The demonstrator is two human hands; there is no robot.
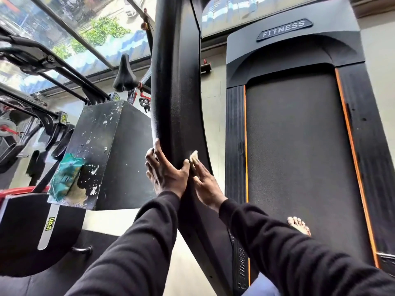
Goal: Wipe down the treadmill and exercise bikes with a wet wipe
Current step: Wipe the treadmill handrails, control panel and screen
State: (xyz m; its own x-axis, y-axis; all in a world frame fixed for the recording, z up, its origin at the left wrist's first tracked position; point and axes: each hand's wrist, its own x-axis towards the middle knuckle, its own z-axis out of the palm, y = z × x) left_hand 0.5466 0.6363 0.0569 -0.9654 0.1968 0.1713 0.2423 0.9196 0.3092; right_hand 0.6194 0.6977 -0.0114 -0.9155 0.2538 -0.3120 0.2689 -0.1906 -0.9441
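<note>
Presently, head view: my left hand [165, 171] grips the treadmill upright [173, 86], steadying it; my right hand [206, 186], fingers straight, presses the wet wipe [194, 157] against its inner face. Wiping underway; next stroke should, I judge, follow the post.

I see a black metal box [100, 150], its paint chipped and flaking, standing at left. A green packet [65, 176] lies on its near face, just beside the worn patches. Far beyond it, large windows [70, 33] show green foliage [104, 30] outside. A pale floor [111, 218] runs beneath the box.
</note>
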